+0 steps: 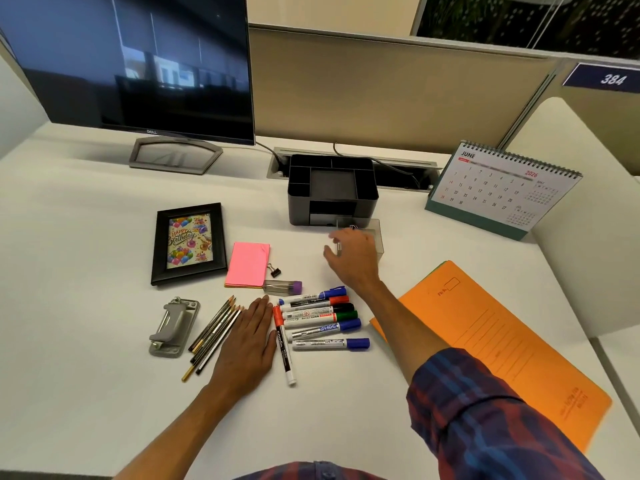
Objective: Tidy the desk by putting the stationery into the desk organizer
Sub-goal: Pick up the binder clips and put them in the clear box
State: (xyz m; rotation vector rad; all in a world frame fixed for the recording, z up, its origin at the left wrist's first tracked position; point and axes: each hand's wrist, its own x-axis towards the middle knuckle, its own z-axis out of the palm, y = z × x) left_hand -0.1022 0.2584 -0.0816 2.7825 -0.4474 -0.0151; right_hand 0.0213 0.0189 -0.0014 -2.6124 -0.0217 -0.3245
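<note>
The black desk organizer [300, 206] stands at the back centre of the desk, its compartments showing nothing inside. Directly in front of it lies a small clear plastic box [376, 233]. My right hand [351, 252] is over this box with fingers spread and loosely bent, and I see no firm grip. My left hand [247, 344] lies flat on the desk between a bundle of pencils [214, 332] and several markers [320, 317]. A pink sticky-note pad [247, 266], a black binder clip [274, 270] and a clear case with a purple cap [282, 287] lie above the markers.
A grey hole punch [173, 327] and a black photo frame [188, 244] are on the left. An orange folder [491, 344] lies at the right, with a desk calendar [502, 188] behind it. A monitor [138, 64] stands at the back left.
</note>
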